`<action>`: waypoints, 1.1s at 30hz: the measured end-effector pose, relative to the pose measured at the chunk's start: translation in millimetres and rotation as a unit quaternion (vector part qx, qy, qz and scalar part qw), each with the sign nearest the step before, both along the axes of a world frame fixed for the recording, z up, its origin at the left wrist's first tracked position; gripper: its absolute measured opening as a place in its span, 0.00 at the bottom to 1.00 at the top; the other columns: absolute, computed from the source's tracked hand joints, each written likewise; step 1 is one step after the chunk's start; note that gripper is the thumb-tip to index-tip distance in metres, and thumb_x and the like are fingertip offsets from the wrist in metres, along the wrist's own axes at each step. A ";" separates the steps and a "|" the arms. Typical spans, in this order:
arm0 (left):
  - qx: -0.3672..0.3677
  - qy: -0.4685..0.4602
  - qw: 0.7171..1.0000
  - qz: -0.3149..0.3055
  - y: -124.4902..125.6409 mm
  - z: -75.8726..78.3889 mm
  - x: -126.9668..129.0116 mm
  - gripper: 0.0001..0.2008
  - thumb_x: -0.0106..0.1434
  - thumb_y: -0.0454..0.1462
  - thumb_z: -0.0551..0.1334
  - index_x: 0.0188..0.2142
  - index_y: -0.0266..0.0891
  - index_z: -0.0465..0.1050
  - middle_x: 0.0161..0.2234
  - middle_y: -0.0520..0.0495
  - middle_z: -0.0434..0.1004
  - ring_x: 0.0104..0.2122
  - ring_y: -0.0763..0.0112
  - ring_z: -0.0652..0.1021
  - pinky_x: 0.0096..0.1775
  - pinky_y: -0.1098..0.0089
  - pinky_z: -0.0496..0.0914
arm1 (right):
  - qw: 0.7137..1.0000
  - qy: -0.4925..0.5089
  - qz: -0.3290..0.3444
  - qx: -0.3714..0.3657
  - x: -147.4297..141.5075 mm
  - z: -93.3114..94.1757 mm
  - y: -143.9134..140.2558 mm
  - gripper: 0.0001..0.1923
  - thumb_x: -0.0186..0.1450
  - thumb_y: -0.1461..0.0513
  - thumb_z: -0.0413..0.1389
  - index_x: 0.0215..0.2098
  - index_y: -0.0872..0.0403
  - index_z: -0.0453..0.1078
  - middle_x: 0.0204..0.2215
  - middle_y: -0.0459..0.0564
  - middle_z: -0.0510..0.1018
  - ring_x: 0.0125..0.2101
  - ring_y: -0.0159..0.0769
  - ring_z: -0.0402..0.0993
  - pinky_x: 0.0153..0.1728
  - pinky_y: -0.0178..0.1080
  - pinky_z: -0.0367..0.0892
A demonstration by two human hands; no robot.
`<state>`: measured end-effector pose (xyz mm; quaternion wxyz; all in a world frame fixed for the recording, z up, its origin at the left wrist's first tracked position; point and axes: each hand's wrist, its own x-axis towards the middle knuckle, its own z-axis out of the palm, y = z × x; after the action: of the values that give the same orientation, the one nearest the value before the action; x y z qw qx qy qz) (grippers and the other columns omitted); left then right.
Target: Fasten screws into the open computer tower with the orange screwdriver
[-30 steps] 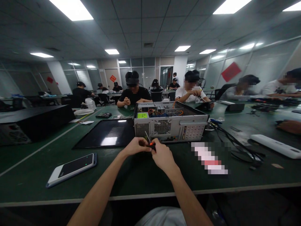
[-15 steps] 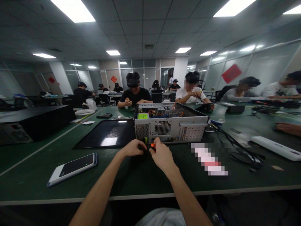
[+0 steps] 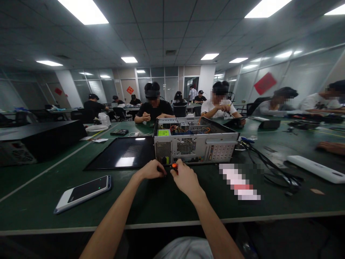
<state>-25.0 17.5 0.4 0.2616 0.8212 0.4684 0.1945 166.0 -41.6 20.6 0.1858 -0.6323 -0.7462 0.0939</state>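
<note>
Head view: both hands, left hand (image 3: 151,170) and right hand (image 3: 185,178), are pinching a screwdriver (image 3: 172,166) just before the computer case (image 3: 194,144); its tip could slip.

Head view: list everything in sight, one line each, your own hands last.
PC case: 1, silver, open, table centre.
Side panel: 1, black, flat, left of case.
Phone: 1, white-edged, near left.
Black case: 1, far left.
Cables: bundle, black, right of case.
White bar: 1, far right.
Table: green.
People: several, seated opposite and right.
Screwdriver: 1, orange and black, at case rear.
Left hand: on screwdriver.
Right hand: on screwdriver.
</note>
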 end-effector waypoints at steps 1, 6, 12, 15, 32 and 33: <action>-0.009 -0.001 1.000 -0.008 -0.7 0.7 1.0 0.12 0.50 0.31 0.63 0.33 0.42 0.84 0.31 0.49 0.84 0.32 0.67 0.80 0.39 0.71 0.71 | 1.000 0.000 -0.001 0.001 0.2 -0.4 0.3 0.12 0.70 0.58 0.50 0.49 0.53 0.60 0.45 0.57 0.76 0.43 0.49 0.77 0.37 0.41 0.66; -0.008 0.034 0.999 -0.013 -2.9 2.9 4.0 0.12 0.51 0.33 0.65 0.36 0.39 0.84 0.34 0.48 0.84 0.34 0.67 0.80 0.40 0.72 0.70 | 1.000 -0.002 -0.005 0.001 1.0 -2.1 0.7 0.12 0.70 0.58 0.50 0.50 0.52 0.59 0.44 0.57 0.76 0.43 0.50 0.77 0.37 0.42 0.66; 0.004 0.039 0.999 -0.018 -4.3 3.2 4.9 0.09 0.53 0.35 0.67 0.35 0.40 0.84 0.34 0.48 0.84 0.36 0.66 0.80 0.41 0.71 0.69 | 1.000 0.002 -0.003 -0.004 0.8 -0.6 -1.8 0.12 0.70 0.58 0.50 0.50 0.52 0.59 0.44 0.57 0.76 0.44 0.50 0.77 0.38 0.42 0.65; 0.004 -0.003 1.000 -0.013 -3.6 3.3 7.4 0.08 0.55 0.34 0.65 0.34 0.38 0.82 0.33 0.48 0.83 0.34 0.67 0.79 0.40 0.70 0.69 | 1.000 0.004 0.003 -0.002 1.1 0.0 -3.0 0.12 0.70 0.58 0.50 0.50 0.53 0.59 0.46 0.57 0.76 0.43 0.50 0.77 0.37 0.42 0.65; -0.113 -0.561 0.816 0.078 -3.0 21.4 10.4 0.18 0.51 0.42 0.73 0.34 0.33 0.71 0.32 0.47 0.76 0.16 0.87 0.61 0.17 0.81 0.51 | 0.990 0.078 0.108 0.046 -3.8 1.0 -10.7 0.09 0.69 0.59 0.54 0.47 0.50 0.66 0.42 0.50 0.78 0.39 0.42 0.76 0.35 0.38 0.62; -0.114 -0.568 0.812 0.075 -3.1 21.8 10.0 0.18 0.51 0.42 0.74 0.34 0.33 0.71 0.33 0.46 0.76 0.17 0.87 0.61 0.17 0.81 0.52 | 0.989 0.083 0.113 0.053 -4.0 1.1 -10.9 0.09 0.69 0.58 0.54 0.47 0.49 0.67 0.41 0.50 0.78 0.39 0.41 0.76 0.35 0.38 0.62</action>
<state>-15.0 14.4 22.3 0.5572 0.4910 0.3153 0.5909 162.1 -52.5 21.7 0.2683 -0.5233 -0.7988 0.1266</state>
